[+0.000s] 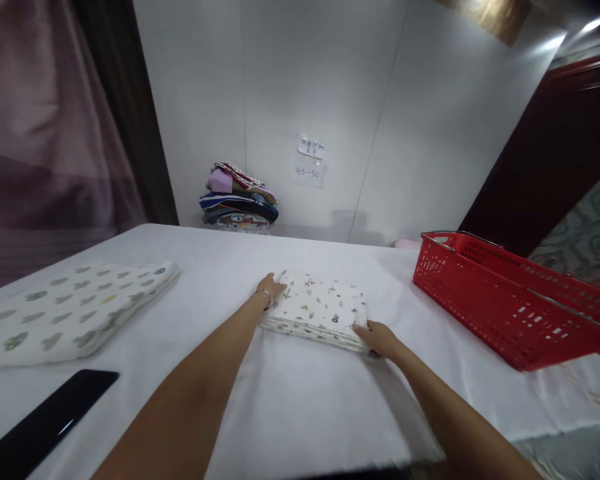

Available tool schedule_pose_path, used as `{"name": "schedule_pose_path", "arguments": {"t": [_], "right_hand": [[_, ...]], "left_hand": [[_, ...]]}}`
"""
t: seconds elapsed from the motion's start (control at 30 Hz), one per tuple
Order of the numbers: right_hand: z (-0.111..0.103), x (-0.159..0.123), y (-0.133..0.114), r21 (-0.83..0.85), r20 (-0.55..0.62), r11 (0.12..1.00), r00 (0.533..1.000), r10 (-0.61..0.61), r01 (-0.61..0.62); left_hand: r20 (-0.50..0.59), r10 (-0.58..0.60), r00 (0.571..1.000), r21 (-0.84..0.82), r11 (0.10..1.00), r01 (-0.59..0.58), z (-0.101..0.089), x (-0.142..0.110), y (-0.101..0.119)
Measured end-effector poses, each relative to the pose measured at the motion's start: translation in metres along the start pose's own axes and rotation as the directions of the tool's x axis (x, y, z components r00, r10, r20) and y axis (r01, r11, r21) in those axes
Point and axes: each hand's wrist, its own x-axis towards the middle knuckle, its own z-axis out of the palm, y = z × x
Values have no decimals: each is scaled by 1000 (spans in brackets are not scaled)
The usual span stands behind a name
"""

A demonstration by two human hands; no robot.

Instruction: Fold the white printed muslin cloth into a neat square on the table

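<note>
A folded white cloth with small printed motifs lies in several layers at the middle of the table. My left hand, with a bracelet at its wrist, grips the cloth's left edge near the far corner. At the near right corner my right hand holds it too, thumb on top and the other fingers partly hidden beneath. Off to the left lies a second folded white cloth, printed with green and grey shapes; neither hand touches it.
A red plastic basket with metal handles stands at the right. A black phone-like slab lies at the near left. Stacked folded fabrics sit by the back wall, left of two paper notes. White fabric covers the table.
</note>
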Motion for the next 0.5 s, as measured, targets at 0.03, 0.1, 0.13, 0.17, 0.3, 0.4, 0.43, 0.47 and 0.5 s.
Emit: {"name": "schedule_pose_path", "arguments": {"t": [0.03, 0.1, 0.13, 0.17, 0.3, 0.4, 0.43, 0.47, 0.5], "right_hand": [[-3, -3, -1, -3, -2, 1000, 1000, 3, -3], [-11, -6, -6, -31, -56, 999, 998, -19, 17], [-14, -5, -10, -42, -110, 997, 992, -66, 62], [-16, -5, -16, -51, -169, 990, 976, -140, 133], [-10, -4, -49, -137, -273, 869, 825, -494, 475], [5, -6, -66, -161, -41, 799, 806, -591, 579], [11, -7, -69, -160, 42, 796, 809, -586, 584], [16, -8, -70, -163, 99, 797, 814, -573, 581], [19, -9, -70, -172, 130, 801, 819, -559, 574]], "left_hand": [[16, 14, 1000, 3, 1000, -14, -2, -4, -3], [43, 54, 998, 2, 999, -54, -3, -18, -10], [51, 72, 996, -1, 997, -72, -3, -28, -13], [52, 101, 994, -2, 995, -101, -3, -38, -16], [38, 328, 944, 59, 942, -329, 1, -74, -31], [69, 402, 913, 71, 911, -406, 4, -87, -41], [66, 398, 915, 50, 914, -402, 5, -89, -43], [57, 393, 918, 22, 919, -395, 6, -91, -45], [43, 387, 921, -9, 922, -387, 7, -92, -46]]}}
